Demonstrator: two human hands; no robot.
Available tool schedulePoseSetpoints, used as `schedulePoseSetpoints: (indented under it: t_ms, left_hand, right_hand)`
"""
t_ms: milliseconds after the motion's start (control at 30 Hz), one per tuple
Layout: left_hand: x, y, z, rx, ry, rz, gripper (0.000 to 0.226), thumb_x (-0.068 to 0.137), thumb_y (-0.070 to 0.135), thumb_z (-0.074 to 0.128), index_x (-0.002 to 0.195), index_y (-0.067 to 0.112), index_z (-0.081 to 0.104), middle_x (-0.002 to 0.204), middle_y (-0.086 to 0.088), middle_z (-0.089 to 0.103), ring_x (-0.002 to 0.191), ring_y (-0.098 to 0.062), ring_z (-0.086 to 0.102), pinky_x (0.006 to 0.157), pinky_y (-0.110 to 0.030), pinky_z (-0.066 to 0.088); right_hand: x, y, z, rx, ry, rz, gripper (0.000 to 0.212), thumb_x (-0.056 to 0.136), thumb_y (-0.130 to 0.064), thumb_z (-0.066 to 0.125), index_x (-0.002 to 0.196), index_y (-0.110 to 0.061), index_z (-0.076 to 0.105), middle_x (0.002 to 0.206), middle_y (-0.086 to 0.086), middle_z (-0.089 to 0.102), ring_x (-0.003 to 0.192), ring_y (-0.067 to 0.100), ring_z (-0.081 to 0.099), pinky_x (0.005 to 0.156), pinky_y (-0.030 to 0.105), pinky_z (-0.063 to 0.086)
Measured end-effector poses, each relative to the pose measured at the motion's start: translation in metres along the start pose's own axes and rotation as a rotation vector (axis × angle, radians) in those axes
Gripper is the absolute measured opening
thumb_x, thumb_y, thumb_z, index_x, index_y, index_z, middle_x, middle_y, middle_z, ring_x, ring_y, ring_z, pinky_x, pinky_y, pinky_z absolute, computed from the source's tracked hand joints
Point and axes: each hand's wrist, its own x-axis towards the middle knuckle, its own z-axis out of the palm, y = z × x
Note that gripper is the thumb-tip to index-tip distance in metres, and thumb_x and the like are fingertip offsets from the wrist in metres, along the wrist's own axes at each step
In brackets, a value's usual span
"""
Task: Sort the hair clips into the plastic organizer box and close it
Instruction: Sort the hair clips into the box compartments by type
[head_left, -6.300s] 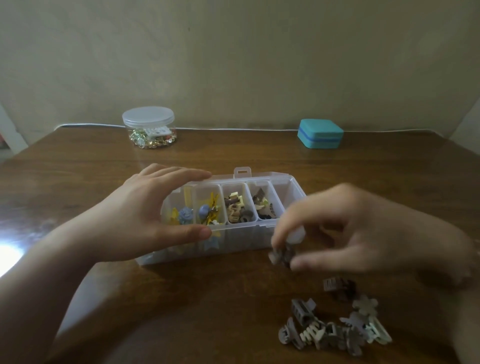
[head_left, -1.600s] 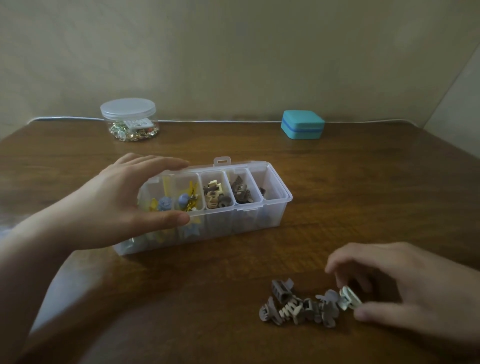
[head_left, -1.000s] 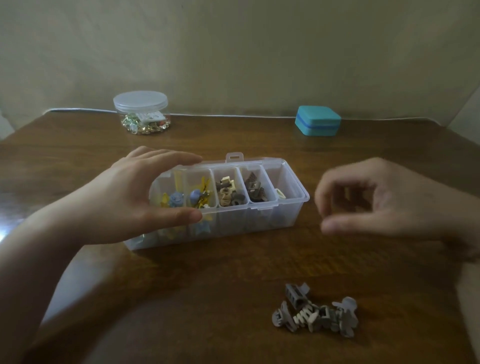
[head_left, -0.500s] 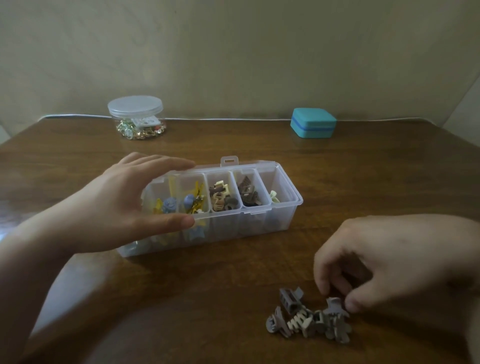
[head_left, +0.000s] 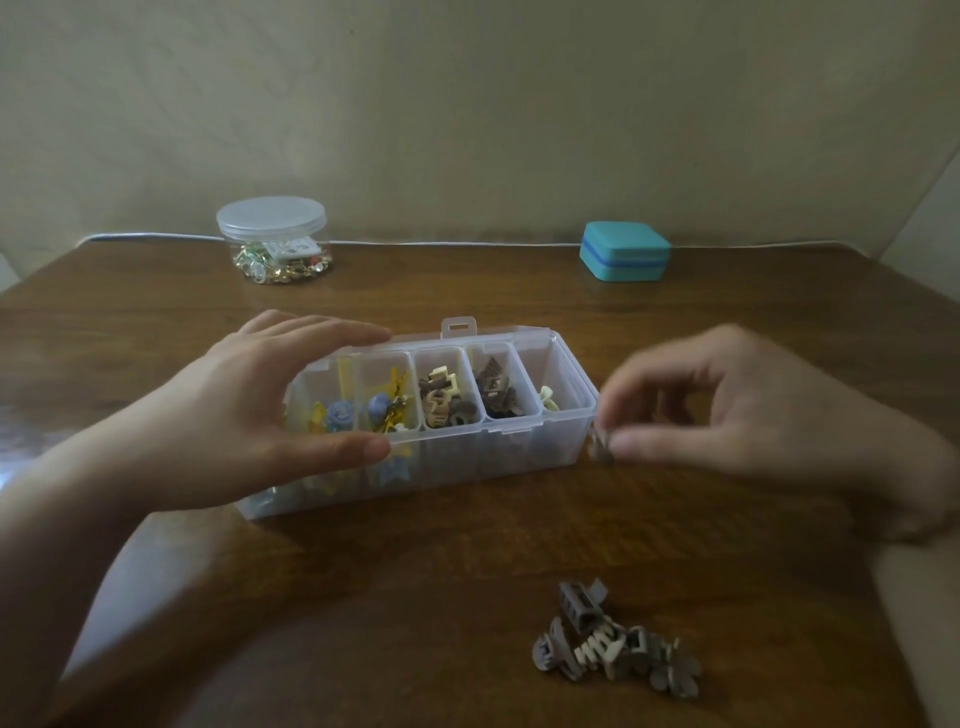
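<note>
Clear plastic organizer box (head_left: 498, 452) at mid tabletop (head_left: 467, 561), lid off or folded back, compartments open upward; landmark for all else. Far behind its left end, near the wall: round clear jar (head_left: 274, 240) with a lid, small gold bits inside. Over the box's left end: left hand (head_left: 244, 410), fingers (head_left: 332, 332) curved across the far rim, thumb on the near rim, clamped on the box. Inside, from left: yellow and blue clips (head_left: 374, 408) in the left compartments, tan and beige clips (head_left: 444, 402) next, dark brown clips (head_left: 496, 392) after that, one pale clip (head_left: 548, 399) in the rightmost compartment. Far behind the box's right end: teal case (head_left: 623, 252), closed. Just beside the box's right wall: right hand (head_left: 727, 405), blurred, thumb and forefinger together on a small grey clip (head_left: 601, 446). In front of the box, toward its right: loose grey clips (head_left: 613, 644) in a pile on the wood.
</note>
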Motion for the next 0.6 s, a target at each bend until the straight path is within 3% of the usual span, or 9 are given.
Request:
schedulePoseSetpoints:
  t_ms: [100, 233, 300, 333, 400, 500, 600]
  left_hand:
    - [0.0, -0.001, 0.0, 0.01, 0.001, -0.005, 0.085, 0.056, 0.091, 0.051, 0.133, 0.055, 0.043, 0.123, 0.045, 0.04, 0.125, 0.008, 0.034, 0.098, -0.032, 0.036]
    - [0.0, -0.001, 0.0, 0.015, -0.007, -0.013, 0.087, 0.057, 0.089, 0.052, 0.135, 0.052, 0.043, 0.127, 0.041, 0.041, 0.127, 0.003, 0.035, 0.101, -0.036, 0.038]
    - [0.0, -0.001, 0.0, 0.013, -0.01, -0.012, 0.086, 0.057, 0.089, 0.052, 0.134, 0.054, 0.042, 0.127, 0.041, 0.041, 0.127, 0.004, 0.035, 0.102, -0.037, 0.038]
    - [0.0, -0.002, 0.0, 0.013, -0.01, -0.012, 0.085, 0.057, 0.09, 0.051, 0.134, 0.054, 0.042, 0.126, 0.042, 0.041, 0.127, 0.004, 0.034, 0.103, -0.037, 0.038]
    - [0.0, -0.002, 0.0, 0.01, -0.013, -0.014, 0.086, 0.056, 0.09, 0.051, 0.134, 0.055, 0.041, 0.125, 0.044, 0.039, 0.127, 0.005, 0.034, 0.102, -0.035, 0.037]
    - [0.0, -0.003, 0.0, 0.012, -0.007, -0.013, 0.086, 0.057, 0.09, 0.051, 0.134, 0.054, 0.042, 0.125, 0.044, 0.04, 0.125, 0.005, 0.034, 0.099, -0.033, 0.036]
    - [0.001, -0.002, 0.001, 0.007, -0.009, -0.015, 0.085, 0.056, 0.091, 0.051, 0.133, 0.055, 0.042, 0.124, 0.043, 0.041, 0.125, 0.006, 0.034, 0.097, -0.032, 0.036]
  right_hand:
    - [0.017, 0.007, 0.006, 0.129, 0.357, -0.006, 0.007, 0.078, -0.021, 0.076, 0.084, -0.022, 0.073, 0.078, -0.005, 0.072, 0.066, 0.004, 0.061, 0.059, 0.013, 0.046]
    - [0.024, 0.019, 0.015, 0.025, 0.468, 0.118, 0.011, 0.08, -0.02, 0.076, 0.087, -0.027, 0.071, 0.074, -0.004, 0.068, 0.066, 0.005, 0.059, 0.057, 0.01, 0.044]
    - [0.015, 0.015, 0.011, -0.013, 0.496, 0.068, 0.012, 0.08, -0.021, 0.076, 0.086, -0.03, 0.07, 0.074, -0.004, 0.067, 0.065, 0.008, 0.059, 0.055, 0.011, 0.043]
    - [0.01, 0.011, 0.009, -0.023, 0.443, 0.002, 0.012, 0.08, -0.021, 0.077, 0.085, -0.03, 0.069, 0.074, -0.005, 0.066, 0.064, 0.009, 0.059, 0.055, 0.011, 0.043]
    - [0.0, -0.001, 0.009, -0.028, 0.163, -0.152, 0.014, 0.08, -0.023, 0.077, 0.092, -0.028, 0.07, 0.08, -0.009, 0.066, 0.069, 0.008, 0.062, 0.06, 0.015, 0.046]
    - [-0.005, -0.014, 0.017, -0.07, -0.325, -0.215, 0.032, 0.082, -0.017, 0.075, 0.11, -0.03, 0.069, 0.108, -0.017, 0.063, 0.099, 0.008, 0.063, 0.077, 0.025, 0.052]
    - [-0.004, -0.013, 0.025, -0.163, -0.515, -0.169, 0.037, 0.083, -0.016, 0.071, 0.113, -0.038, 0.067, 0.122, -0.026, 0.053, 0.116, -0.002, 0.053, 0.091, 0.024, 0.049]
